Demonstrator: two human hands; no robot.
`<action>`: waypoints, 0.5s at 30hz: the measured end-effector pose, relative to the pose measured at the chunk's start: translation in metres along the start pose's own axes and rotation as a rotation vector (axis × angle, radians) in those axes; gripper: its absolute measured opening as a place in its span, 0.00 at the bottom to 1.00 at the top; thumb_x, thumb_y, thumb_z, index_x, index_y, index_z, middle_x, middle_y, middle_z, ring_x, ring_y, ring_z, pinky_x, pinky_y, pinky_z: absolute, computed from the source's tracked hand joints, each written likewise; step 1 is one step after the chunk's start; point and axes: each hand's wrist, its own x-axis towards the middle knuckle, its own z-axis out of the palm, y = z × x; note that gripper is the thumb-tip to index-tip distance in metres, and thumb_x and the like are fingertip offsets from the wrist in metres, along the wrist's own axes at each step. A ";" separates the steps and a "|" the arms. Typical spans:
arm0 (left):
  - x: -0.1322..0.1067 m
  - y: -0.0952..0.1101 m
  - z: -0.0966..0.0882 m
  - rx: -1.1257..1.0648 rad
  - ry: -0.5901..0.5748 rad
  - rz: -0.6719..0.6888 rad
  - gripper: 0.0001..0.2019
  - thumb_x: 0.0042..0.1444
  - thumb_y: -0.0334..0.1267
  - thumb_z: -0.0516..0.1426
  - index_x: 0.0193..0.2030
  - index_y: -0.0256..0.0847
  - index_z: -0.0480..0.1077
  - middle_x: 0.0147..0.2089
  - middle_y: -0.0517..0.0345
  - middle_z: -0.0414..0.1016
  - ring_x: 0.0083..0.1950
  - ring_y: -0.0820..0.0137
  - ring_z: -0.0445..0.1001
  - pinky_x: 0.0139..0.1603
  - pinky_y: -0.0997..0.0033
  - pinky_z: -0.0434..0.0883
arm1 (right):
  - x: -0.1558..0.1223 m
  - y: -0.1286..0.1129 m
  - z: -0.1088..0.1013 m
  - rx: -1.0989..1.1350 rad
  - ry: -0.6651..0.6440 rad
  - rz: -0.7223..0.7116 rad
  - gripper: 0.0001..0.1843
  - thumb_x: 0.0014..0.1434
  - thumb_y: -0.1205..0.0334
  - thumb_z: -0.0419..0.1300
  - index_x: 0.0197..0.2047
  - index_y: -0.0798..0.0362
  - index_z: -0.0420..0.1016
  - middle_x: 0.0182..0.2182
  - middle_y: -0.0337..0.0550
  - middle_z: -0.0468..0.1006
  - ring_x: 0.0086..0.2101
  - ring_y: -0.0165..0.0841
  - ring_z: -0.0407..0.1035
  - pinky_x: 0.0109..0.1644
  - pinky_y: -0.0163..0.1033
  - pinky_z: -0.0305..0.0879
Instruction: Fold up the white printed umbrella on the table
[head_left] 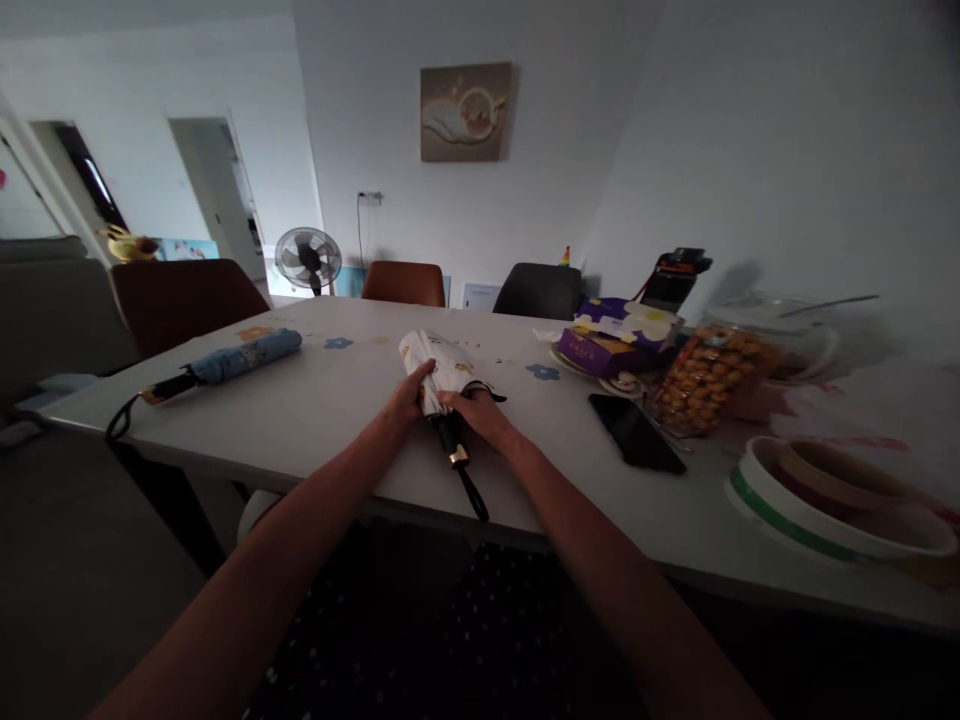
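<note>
A white folding umbrella (424,350) with small printed figures lies folded on the table in front of me, its canopy loosely gathered. Its black handle (448,435) has a gold-coloured band and a wrist strap and points toward me. My left hand (409,393) grips the canopy's left side, thumb on top. On the right side, my right hand (481,412) is closed on the fabric near the handle, and its fingers are partly hidden. A dark strap or fabric edge shows beside the right hand. At the table's left lies a blue folded umbrella (251,357) with a black handle.
A black phone (636,432) lies to the right. Beyond it are a tissue pack (600,350), a jar of round snacks (712,375) and stacked bowls (787,510) near the edge. Chairs (403,283) and a fan (308,258) stand behind the white table (330,410).
</note>
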 end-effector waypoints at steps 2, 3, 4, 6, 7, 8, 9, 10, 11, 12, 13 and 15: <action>-0.002 0.002 0.000 -0.013 0.016 -0.015 0.15 0.57 0.35 0.52 0.48 0.28 0.68 0.37 0.45 0.77 0.40 0.64 0.76 0.48 0.66 0.72 | -0.001 0.000 -0.003 -0.031 -0.023 -0.094 0.19 0.50 0.53 0.60 0.43 0.56 0.73 0.39 0.43 0.76 0.43 0.35 0.69 0.46 0.37 0.66; -0.003 0.003 0.000 -0.015 0.020 -0.025 0.15 0.58 0.35 0.52 0.48 0.27 0.68 0.37 0.45 0.77 0.40 0.64 0.76 0.47 0.66 0.72 | -0.001 0.000 -0.004 -0.030 -0.047 -0.078 0.20 0.51 0.52 0.60 0.43 0.56 0.73 0.38 0.42 0.76 0.43 0.35 0.69 0.46 0.37 0.66; -0.003 0.003 -0.001 -0.014 0.019 -0.031 0.15 0.58 0.35 0.52 0.48 0.27 0.68 0.37 0.44 0.77 0.40 0.64 0.77 0.47 0.66 0.72 | -0.001 0.001 -0.004 -0.024 -0.064 -0.044 0.20 0.50 0.51 0.60 0.43 0.56 0.73 0.36 0.42 0.77 0.41 0.34 0.70 0.44 0.37 0.66; -0.003 0.002 0.000 -0.004 0.003 -0.030 0.15 0.57 0.35 0.53 0.48 0.27 0.69 0.37 0.44 0.77 0.39 0.64 0.77 0.47 0.66 0.72 | -0.001 0.005 -0.002 -0.002 -0.073 0.035 0.20 0.49 0.52 0.62 0.42 0.56 0.73 0.32 0.41 0.77 0.38 0.34 0.71 0.41 0.37 0.68; -0.003 0.001 0.001 0.006 -0.009 -0.033 0.15 0.56 0.35 0.54 0.47 0.27 0.69 0.36 0.44 0.77 0.39 0.64 0.77 0.47 0.66 0.72 | -0.001 0.007 0.000 0.024 -0.070 0.074 0.19 0.48 0.52 0.62 0.41 0.56 0.73 0.31 0.41 0.76 0.36 0.34 0.71 0.40 0.36 0.68; -0.003 0.000 0.002 0.022 -0.021 -0.041 0.15 0.56 0.35 0.54 0.47 0.27 0.69 0.36 0.44 0.77 0.38 0.63 0.77 0.46 0.66 0.72 | -0.001 0.009 0.003 0.065 -0.068 0.107 0.19 0.47 0.53 0.63 0.40 0.56 0.73 0.30 0.41 0.76 0.35 0.33 0.71 0.38 0.36 0.69; -0.004 -0.001 0.003 0.045 -0.025 -0.050 0.15 0.55 0.35 0.55 0.46 0.27 0.69 0.35 0.44 0.77 0.38 0.63 0.77 0.45 0.65 0.72 | -0.001 0.010 0.006 0.120 -0.070 0.136 0.18 0.47 0.53 0.64 0.39 0.56 0.73 0.30 0.42 0.76 0.33 0.33 0.72 0.37 0.36 0.70; -0.004 -0.001 0.005 0.078 -0.012 -0.057 0.15 0.55 0.36 0.55 0.46 0.26 0.70 0.34 0.44 0.77 0.37 0.63 0.77 0.44 0.65 0.73 | -0.001 0.012 0.009 0.181 -0.080 0.165 0.18 0.46 0.54 0.64 0.38 0.56 0.73 0.29 0.42 0.76 0.31 0.33 0.72 0.36 0.36 0.70; -0.005 -0.002 0.007 0.123 0.018 -0.052 0.15 0.54 0.36 0.56 0.44 0.26 0.70 0.32 0.44 0.77 0.35 0.62 0.77 0.43 0.64 0.73 | -0.002 0.014 0.012 0.241 -0.097 0.197 0.17 0.46 0.55 0.64 0.37 0.57 0.72 0.29 0.43 0.76 0.30 0.32 0.72 0.34 0.37 0.71; -0.005 -0.003 0.008 0.177 0.058 -0.031 0.15 0.53 0.36 0.56 0.43 0.25 0.71 0.30 0.45 0.76 0.33 0.62 0.77 0.41 0.64 0.73 | -0.002 0.015 0.015 0.292 -0.116 0.229 0.16 0.46 0.56 0.65 0.36 0.57 0.72 0.28 0.43 0.76 0.28 0.32 0.71 0.32 0.37 0.71; -0.005 -0.004 0.009 0.234 0.103 0.002 0.15 0.52 0.37 0.58 0.42 0.25 0.71 0.28 0.45 0.76 0.32 0.61 0.77 0.40 0.64 0.74 | -0.002 0.016 0.017 0.330 -0.132 0.260 0.15 0.45 0.58 0.65 0.36 0.58 0.72 0.27 0.43 0.76 0.26 0.32 0.71 0.30 0.37 0.71; -0.004 -0.006 0.010 0.320 0.173 0.080 0.15 0.48 0.36 0.61 0.40 0.26 0.72 0.25 0.47 0.75 0.29 0.61 0.76 0.37 0.64 0.74 | -0.001 0.016 0.020 0.353 -0.138 0.313 0.12 0.45 0.61 0.64 0.32 0.58 0.71 0.23 0.42 0.74 0.21 0.31 0.69 0.24 0.36 0.69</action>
